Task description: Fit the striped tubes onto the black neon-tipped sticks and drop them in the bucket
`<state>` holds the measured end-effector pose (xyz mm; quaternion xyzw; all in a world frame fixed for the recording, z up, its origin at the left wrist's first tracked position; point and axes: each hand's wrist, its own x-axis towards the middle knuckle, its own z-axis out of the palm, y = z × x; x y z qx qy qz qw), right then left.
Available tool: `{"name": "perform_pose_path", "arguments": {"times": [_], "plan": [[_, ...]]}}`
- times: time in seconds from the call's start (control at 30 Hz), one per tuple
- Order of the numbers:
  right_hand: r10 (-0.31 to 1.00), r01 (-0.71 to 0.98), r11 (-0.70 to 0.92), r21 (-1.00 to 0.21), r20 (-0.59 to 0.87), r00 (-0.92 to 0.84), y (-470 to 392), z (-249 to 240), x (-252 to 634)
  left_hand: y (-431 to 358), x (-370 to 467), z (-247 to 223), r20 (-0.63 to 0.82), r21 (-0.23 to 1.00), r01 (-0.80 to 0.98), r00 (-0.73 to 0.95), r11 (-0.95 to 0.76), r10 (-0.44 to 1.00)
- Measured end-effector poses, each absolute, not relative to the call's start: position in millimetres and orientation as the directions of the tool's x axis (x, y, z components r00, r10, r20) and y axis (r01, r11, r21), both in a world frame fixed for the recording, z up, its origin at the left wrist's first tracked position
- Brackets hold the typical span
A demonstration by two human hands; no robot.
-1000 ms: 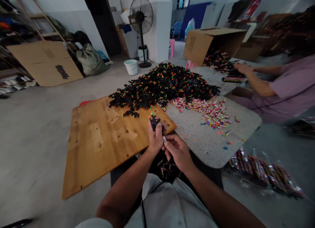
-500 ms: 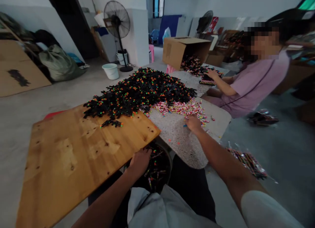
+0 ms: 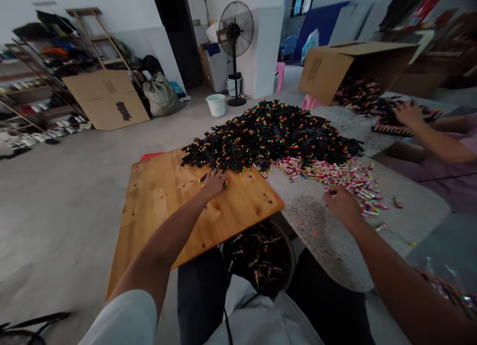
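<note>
Resting at the centre of the head view, the left hand [image 3: 214, 184] lies over a black toy [image 3: 202, 178] on the wooden board [image 3: 156, 201]; whether its curved fingers grip it, I cannot tell. Right of centre, the right hand [image 3: 345, 206] has its fingertips drawn together beside the coloured tubes [image 3: 359, 181] on the stone table [image 3: 309, 215]; whether they pinch anything is unclear. A pile of black toys [image 3: 276, 133] fills the middle of the frame. Print on the cardboard box [image 3: 322, 76], upper right, and the flat cardboard [image 3: 100, 99], upper left, is too small to read.
</note>
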<state>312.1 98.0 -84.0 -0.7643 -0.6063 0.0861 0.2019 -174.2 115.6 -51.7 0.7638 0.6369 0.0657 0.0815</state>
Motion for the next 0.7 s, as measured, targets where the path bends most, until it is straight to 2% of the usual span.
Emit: {"name": "perform_pose_path", "arguments": {"times": [0.17, 0.3, 0.4, 0.43, 0.47, 0.5, 0.53, 0.57, 0.6, 0.63, 0.7], "plan": [[0.972, 0.723, -0.092, -0.684, 0.097, 0.215, 46, -85, 261, 116, -186, -61, 0.019, 0.346, 0.910, 0.235, -0.227, 0.972], [0.995, 0.468, -0.035, -0.883, 0.011, 0.096, 7, -78, 213, 96, -168, -60, 0.110, 0.573, 0.795, 0.166, -0.199, 0.980], [1.000, 0.275, -0.018, -0.961, -0.020, -0.004, -20, -64, 174, 73, -142, -50, 0.158, 0.738, 0.653, 0.078, -0.170, 0.984], [0.999, 0.222, -0.008, -0.975, -0.017, -0.039, -28, -57, 162, 64, -132, -44, 0.166, 0.832, 0.530, 0.039, -0.161, 0.985], [0.997, 0.174, 0.007, -0.985, -0.006, -0.076, -36, -51, 149, 54, -122, -35, 0.162, 0.930, 0.334, -0.004, -0.151, 0.987], [0.994, 0.136, 0.026, -0.990, 0.011, -0.111, -44, -44, 138, 43, -111, -25, 0.136, 0.990, 0.031, -0.055, -0.134, 0.989], [0.989, 0.105, 0.049, -0.993, 0.033, -0.141, -51, -37, 127, 33, -101, -14, 0.087, 0.941, -0.318, -0.089, -0.111, 0.992], [0.985, 0.081, 0.075, -0.994, 0.061, -0.162, -57, -31, 118, 22, -91, -3, 0.040, 0.805, -0.587, -0.093, -0.087, 0.995], [0.980, 0.064, 0.104, -0.993, 0.091, -0.176, -62, -25, 110, 12, -82, 9, 0.011, 0.658, -0.750, -0.072, -0.062, 0.997], [0.975, 0.053, 0.133, -0.990, 0.122, -0.186, -67, -20, 104, 4, -74, 19, 0.003, 0.547, -0.836, -0.049, -0.043, 0.999], [0.964, 0.040, 0.188, -0.981, 0.176, -0.200, -73, -12, 95, -9, -62, 36, 0.021, 0.421, -0.907, -0.024, -0.031, 0.999]]}}
